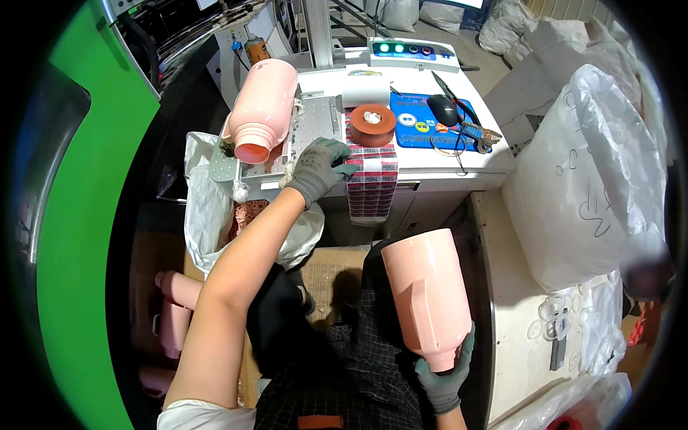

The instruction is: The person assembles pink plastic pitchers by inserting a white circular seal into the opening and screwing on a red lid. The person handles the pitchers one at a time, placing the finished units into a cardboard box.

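Observation:
My left hand (321, 170), in a grey-green glove, reaches over the front of the white bench. Its bent thumb and finger grip the left edge of a strip of red and white labels (373, 188) that hangs over the bench front. In my gloved right hand (443, 380) is a pink plastic jug (428, 290), held by its neck, mouth down, over my lap; its molded handle faces up. A second pink jug (265, 100) lies on a perforated metal plate (317, 123) at the back left, its open mouth toward me.
A brown tape roll (373, 125) sits on the label strip. Behind stands a control box (412, 54) with lit green buttons. A blue mat (437, 123) carries a mouse (443, 110) and pliers (479, 135). Large white sacks (573, 179) stand right; more pink jugs (172, 326) lie lower left.

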A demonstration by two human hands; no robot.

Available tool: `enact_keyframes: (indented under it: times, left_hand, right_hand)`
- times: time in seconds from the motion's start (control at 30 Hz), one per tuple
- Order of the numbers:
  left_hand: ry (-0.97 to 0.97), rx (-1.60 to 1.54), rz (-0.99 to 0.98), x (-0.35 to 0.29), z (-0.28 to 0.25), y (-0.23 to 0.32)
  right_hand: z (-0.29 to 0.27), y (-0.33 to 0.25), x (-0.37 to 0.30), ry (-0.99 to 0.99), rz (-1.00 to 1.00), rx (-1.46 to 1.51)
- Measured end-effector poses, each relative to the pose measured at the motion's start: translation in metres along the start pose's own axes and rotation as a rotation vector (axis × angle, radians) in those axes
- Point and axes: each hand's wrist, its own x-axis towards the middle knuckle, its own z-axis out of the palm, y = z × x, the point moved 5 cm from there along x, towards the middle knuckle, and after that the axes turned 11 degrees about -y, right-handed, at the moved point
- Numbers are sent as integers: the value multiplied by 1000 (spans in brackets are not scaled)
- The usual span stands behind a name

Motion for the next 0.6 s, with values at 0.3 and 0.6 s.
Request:
enact_keyframes:
  times: [0.3,0.6]
  left_hand:
    - [170,-144,15,-37,2,27]
    - [-314,-1587,-368,-135,49,150]
  right_hand:
    - [0,-1,-4,6,16,-41]
    - [5,-7,-6,33,-122,-220]
